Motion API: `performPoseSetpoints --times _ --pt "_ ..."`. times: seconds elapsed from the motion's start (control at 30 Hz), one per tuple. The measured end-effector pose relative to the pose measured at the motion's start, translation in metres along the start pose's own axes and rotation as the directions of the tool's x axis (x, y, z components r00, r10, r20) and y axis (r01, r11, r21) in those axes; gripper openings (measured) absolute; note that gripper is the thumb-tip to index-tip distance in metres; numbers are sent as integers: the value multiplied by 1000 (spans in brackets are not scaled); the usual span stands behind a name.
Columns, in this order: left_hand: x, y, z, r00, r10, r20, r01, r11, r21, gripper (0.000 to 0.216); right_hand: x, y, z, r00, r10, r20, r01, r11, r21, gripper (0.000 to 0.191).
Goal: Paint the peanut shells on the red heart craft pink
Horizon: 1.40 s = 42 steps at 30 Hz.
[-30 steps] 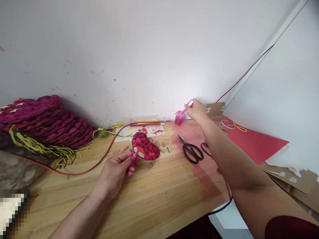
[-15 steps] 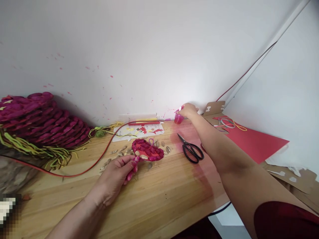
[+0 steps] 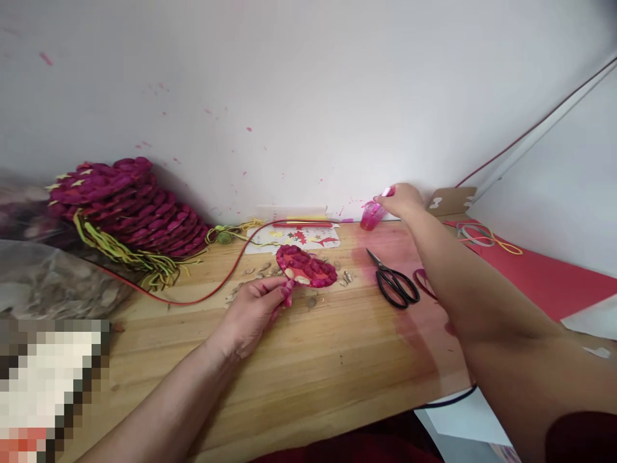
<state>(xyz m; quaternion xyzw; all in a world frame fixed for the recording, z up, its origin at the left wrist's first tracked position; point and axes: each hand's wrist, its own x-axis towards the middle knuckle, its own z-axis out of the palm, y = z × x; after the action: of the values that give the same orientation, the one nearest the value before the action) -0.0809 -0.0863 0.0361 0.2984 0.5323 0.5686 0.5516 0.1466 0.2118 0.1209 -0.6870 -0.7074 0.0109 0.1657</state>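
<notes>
My left hand (image 3: 258,308) is closed, fingers and thumb pinching the lower left edge of a craft piece (image 3: 315,271). The piece is covered in magenta-painted peanut shells on a red base, with a few unpainted shells close to my fingertips. At the back of the table, my right hand (image 3: 403,198) is closed around a white-handled paintbrush (image 3: 386,191). The brush's lower end is in a clear cup of pink paint (image 3: 369,218), which leans to one side. Pink stains mark my left fingers. Black-handled scissors (image 3: 395,286) lie below the cup.
Loose peanut shells (image 3: 263,269) are scattered behind my left hand. A stack of magenta shell pieces (image 3: 130,209) with yellow-green yarn stands at the left, beside a plastic bag of shells (image 3: 62,280). Red paper (image 3: 554,276) lies at the right. A red cord (image 3: 226,273) crosses the table.
The view has turned left, so everything sits further right. The paint cup now leans, and more of the white brush handle shows. My left hand still holds the shell piece.
</notes>
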Motion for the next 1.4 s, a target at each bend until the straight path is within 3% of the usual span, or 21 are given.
performPoseSetpoints --times 0.1,0.17,0.2,0.27,0.37,0.43,0.5,0.6,0.73,0.93,1.4 --pt "0 0 -1 997 69 -24 -68 997 45 44 -4 3 -6 990 42 -138 -23 990 137 18" --pt "-1 -1 -2 991 129 -42 -125 988 94 43 -10 1 -10 967 76 -242 14 936 351 18" --pt "-1 -1 -2 986 161 -48 -154 981 119 42 -16 -3 -13 963 72 -259 66 871 486 19" --pt "-2 -1 -2 975 213 -57 -201 966 159 40 -36 -13 -19 978 13 -210 152 647 747 19" --pt "-2 0 -2 961 269 -55 -254 947 198 38 -84 -36 -28 965 -223 -136 204 322 925 18" --pt "-3 0 -2 952 304 -44 -289 935 207 37 -120 -50 -30 923 -367 -119 204 202 958 22" --pt "-4 0 -1 950 308 -45 -294 935 198 37 -152 -60 -29 897 -424 -125 202 141 969 27" --pt "-4 -2 -1 963 262 -67 -245 951 188 35 -183 -68 -25 874 -475 -105 198 149 969 30" --pt "-4 -3 -2 962 265 -58 -244 939 243 33 -200 -68 -20 863 -495 -101 234 214 948 34" --pt "-4 -3 -2 921 390 -18 -359 863 356 31 -209 -60 -9 837 -516 -183 363 272 891 24" --pt "-11 1 3 888 460 -18 -406 801 440 21 -211 -56 3 812 -554 -186 391 279 877 21"
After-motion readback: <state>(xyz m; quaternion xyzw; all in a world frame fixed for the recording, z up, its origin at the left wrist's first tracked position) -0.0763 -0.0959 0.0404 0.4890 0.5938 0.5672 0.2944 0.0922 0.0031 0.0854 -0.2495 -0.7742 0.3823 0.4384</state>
